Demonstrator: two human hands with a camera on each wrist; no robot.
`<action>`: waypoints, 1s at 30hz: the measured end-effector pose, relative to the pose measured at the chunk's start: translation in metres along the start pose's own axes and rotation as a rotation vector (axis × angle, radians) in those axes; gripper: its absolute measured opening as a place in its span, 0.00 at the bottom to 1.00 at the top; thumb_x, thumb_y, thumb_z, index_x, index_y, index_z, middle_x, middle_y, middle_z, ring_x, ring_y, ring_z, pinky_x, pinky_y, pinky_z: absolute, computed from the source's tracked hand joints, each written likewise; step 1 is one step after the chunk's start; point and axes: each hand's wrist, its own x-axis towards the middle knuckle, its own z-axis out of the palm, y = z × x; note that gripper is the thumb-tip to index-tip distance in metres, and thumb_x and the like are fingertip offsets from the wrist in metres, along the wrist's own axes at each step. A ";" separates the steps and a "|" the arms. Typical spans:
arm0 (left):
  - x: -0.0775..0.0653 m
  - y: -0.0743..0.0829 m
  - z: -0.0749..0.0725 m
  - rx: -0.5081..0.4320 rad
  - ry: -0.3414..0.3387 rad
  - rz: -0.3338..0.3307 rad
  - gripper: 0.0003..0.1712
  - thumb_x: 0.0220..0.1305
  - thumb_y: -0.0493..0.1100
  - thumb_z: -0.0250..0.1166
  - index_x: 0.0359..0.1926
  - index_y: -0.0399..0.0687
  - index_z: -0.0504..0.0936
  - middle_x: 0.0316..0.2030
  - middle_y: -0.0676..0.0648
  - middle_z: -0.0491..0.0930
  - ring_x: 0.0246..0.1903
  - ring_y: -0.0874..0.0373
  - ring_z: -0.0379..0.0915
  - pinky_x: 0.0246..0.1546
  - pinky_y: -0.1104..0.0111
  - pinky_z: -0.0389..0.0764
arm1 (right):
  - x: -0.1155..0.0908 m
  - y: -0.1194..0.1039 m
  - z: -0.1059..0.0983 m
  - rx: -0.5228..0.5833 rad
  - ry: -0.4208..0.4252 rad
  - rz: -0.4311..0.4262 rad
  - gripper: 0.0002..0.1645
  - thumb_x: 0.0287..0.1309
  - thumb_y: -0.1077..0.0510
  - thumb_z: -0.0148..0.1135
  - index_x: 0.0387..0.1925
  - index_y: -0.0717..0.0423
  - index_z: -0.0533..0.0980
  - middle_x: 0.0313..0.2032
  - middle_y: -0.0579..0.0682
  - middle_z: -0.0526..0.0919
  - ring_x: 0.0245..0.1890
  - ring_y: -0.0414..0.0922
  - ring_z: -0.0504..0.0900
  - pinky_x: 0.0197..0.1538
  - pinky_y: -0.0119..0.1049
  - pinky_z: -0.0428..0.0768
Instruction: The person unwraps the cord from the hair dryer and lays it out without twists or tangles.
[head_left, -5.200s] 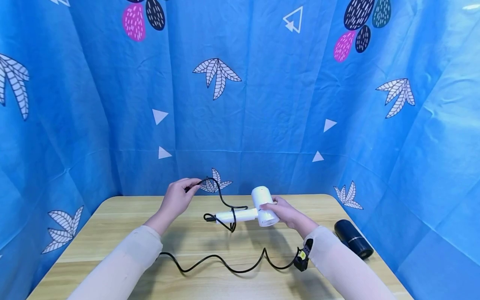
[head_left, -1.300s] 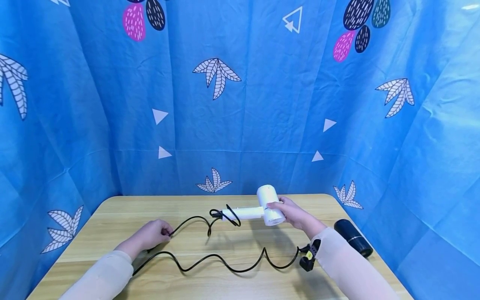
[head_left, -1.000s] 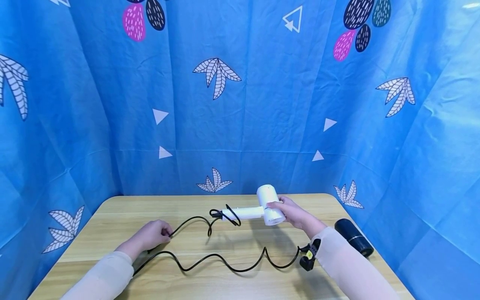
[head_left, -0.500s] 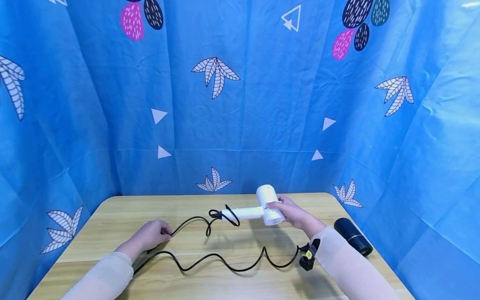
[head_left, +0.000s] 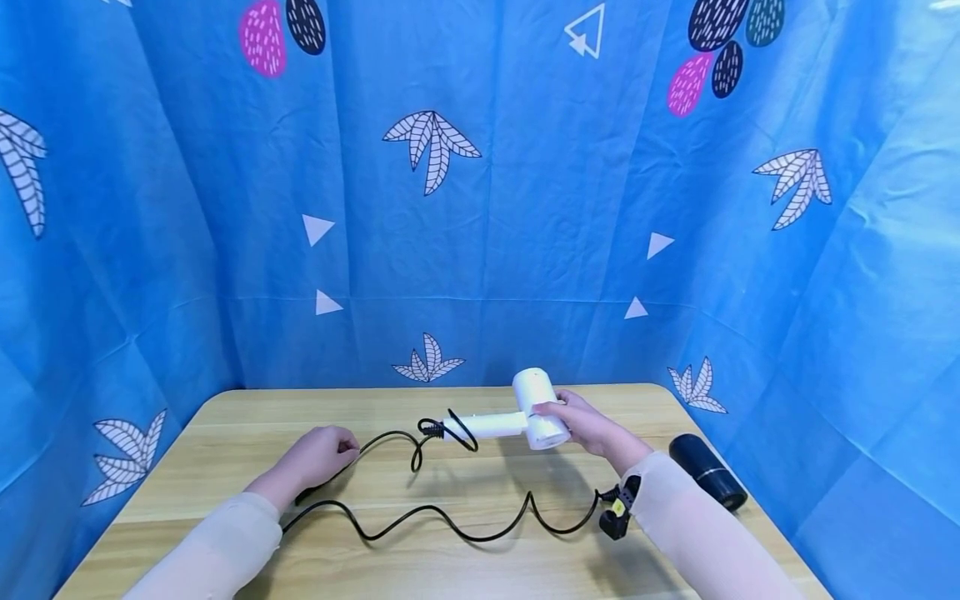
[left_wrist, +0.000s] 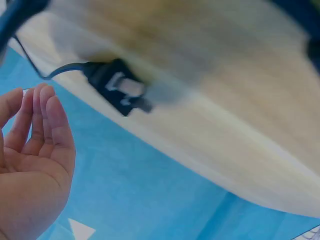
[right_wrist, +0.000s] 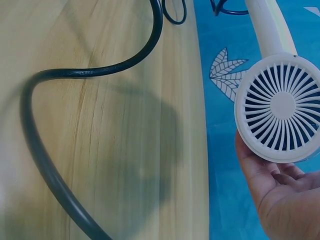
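A white hair dryer (head_left: 487, 426) is gripped round its barrel by my right hand (head_left: 596, 427). It is held over the table, handle pointing left. In the right wrist view the slotted round grille (right_wrist: 282, 105) faces the camera above the fingers. A thin black cord (head_left: 390, 434) leaves the handle in loose loops and passes below my left hand (head_left: 315, 457). The left wrist view shows that hand (left_wrist: 37, 155) with straight fingers, their tips close to the cord. A black plug-like block (left_wrist: 112, 85) ends the cord; its exact shape is blurred.
A second wavy black cord (head_left: 435, 510) crosses the table (head_left: 450, 571) between the sleeves. Beside the right wrist hangs a small black device with a yellow label (head_left: 617, 512). A black cylinder (head_left: 707, 472) lies near the right edge. Blue printed curtain (head_left: 487, 242) encloses the sides.
My left hand pinched the cord earlier and drew it down to the left. Just now it has let go and risen slightly rightward. My right hand has kept its hold on the hair dryer.
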 end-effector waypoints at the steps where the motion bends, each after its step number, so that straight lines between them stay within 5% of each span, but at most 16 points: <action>1: 0.001 0.003 -0.001 0.001 0.003 0.006 0.03 0.65 0.38 0.67 0.37 0.45 0.87 0.33 0.53 0.84 0.34 0.59 0.78 0.40 0.56 0.81 | 0.000 0.000 0.000 0.000 -0.001 -0.001 0.45 0.66 0.49 0.60 0.72 0.69 0.52 0.54 0.62 0.76 0.45 0.48 0.83 0.50 0.45 0.83; 17: 0.020 0.061 -0.001 -0.064 0.086 0.112 0.05 0.68 0.40 0.65 0.39 0.46 0.87 0.30 0.57 0.82 0.31 0.65 0.75 0.38 0.63 0.80 | 0.001 0.000 0.002 -0.007 0.010 0.009 0.45 0.66 0.49 0.61 0.71 0.68 0.54 0.53 0.62 0.77 0.45 0.49 0.83 0.50 0.45 0.83; 30: 0.030 0.089 0.007 -0.141 0.095 0.131 0.07 0.67 0.38 0.65 0.44 0.44 0.87 0.40 0.50 0.85 0.40 0.59 0.80 0.49 0.59 0.82 | 0.002 0.001 -0.001 0.000 0.025 0.013 0.44 0.65 0.49 0.61 0.71 0.67 0.55 0.54 0.62 0.77 0.45 0.49 0.83 0.50 0.46 0.83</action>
